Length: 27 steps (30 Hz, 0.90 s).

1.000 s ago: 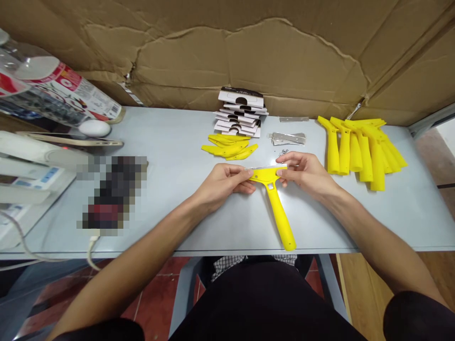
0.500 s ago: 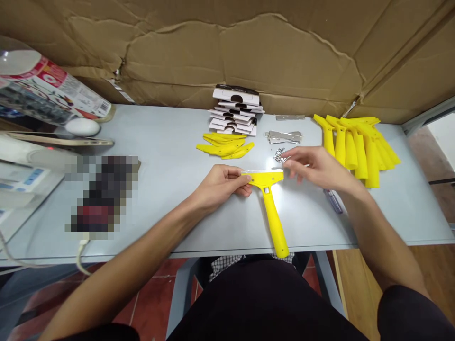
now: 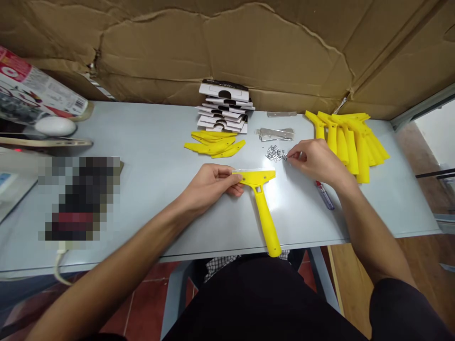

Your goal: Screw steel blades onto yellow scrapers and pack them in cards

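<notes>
My left hand (image 3: 216, 187) grips a yellow scraper (image 3: 265, 218) by the left end of its wide head, thumb on top. A thin blade strip lies along the head's far edge, and the handle points toward me past the table's front edge. My right hand (image 3: 313, 158) is closed in a pinch at the right edge of a pile of small metal screws and nuts (image 3: 275, 154). Whatever is between those fingertips is too small to make out. Behind the pile are several metal blades (image 3: 277, 134), and to their left lie yellow cover pieces (image 3: 215, 146).
Several yellow scraper handles (image 3: 351, 142) are heaped at the right, near a red-and-clear screwdriver (image 3: 325, 196). White-and-black cardboard boxes (image 3: 223, 106) are stacked at the back against a cardboard wall (image 3: 159, 52). On the left are a blurred-out phone-like object (image 3: 80, 199) with a cable and a white mouse (image 3: 56, 126).
My right hand has moved from beside the scraper's head to the right edge of the pile, its fingers closing into a pinch. The whole view has shifted slightly; my left hand keeps its grip.
</notes>
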{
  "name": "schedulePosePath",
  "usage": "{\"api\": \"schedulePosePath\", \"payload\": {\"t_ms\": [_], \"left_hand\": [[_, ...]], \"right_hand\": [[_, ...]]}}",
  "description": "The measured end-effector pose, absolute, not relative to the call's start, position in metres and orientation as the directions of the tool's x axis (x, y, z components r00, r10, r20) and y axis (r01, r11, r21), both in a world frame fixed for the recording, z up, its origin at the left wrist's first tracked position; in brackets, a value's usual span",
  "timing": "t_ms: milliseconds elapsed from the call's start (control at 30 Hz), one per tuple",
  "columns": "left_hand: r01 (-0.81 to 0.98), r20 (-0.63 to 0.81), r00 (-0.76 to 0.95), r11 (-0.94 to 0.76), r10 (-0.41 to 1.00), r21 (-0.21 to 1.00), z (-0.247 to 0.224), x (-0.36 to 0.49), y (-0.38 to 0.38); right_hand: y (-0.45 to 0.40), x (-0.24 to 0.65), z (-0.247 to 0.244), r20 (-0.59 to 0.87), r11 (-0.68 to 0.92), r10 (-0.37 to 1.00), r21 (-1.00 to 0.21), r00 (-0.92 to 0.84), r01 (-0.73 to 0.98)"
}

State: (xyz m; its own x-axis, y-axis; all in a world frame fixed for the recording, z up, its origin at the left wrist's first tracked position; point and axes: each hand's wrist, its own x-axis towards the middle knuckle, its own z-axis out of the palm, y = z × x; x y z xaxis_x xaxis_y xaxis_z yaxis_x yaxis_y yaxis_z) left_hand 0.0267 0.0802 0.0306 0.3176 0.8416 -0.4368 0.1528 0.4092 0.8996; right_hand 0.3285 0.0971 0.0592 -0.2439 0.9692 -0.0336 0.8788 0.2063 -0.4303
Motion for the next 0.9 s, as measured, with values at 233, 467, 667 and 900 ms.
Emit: {"api": "schedulePosePath", "payload": {"t_ms": [233, 467, 667, 900], "left_hand": [[0.137, -0.421, 0.323, 0.398, 0.848, 0.907, 0.03, 0.026, 0.08], [0.133, -0.425, 0.317, 0.404, 0.848, 0.905, 0.031, 0.028, 0.08], [0.146, -0.424, 0.307, 0.399, 0.852, 0.905, 0.031, 0.028, 0.079], [0.128, -0.43, 0.308, 0.411, 0.849, 0.903, 0.03, 0.028, 0.079]], "right_hand": [[0.098, 0.325, 0.049, 0.002, 0.248, 0.964, -0.379, -0.267, 0.892], [0.097, 0.32, 0.05, -0.037, 0.244, 0.963, -0.29, -0.265, 0.925], [0.091, 0.313, 0.053, -0.05, 0.291, 0.955, -0.061, -0.294, 0.955], [0.092, 0.311, 0.054, -0.074, 0.293, 0.953, -0.033, -0.294, 0.956]]}}
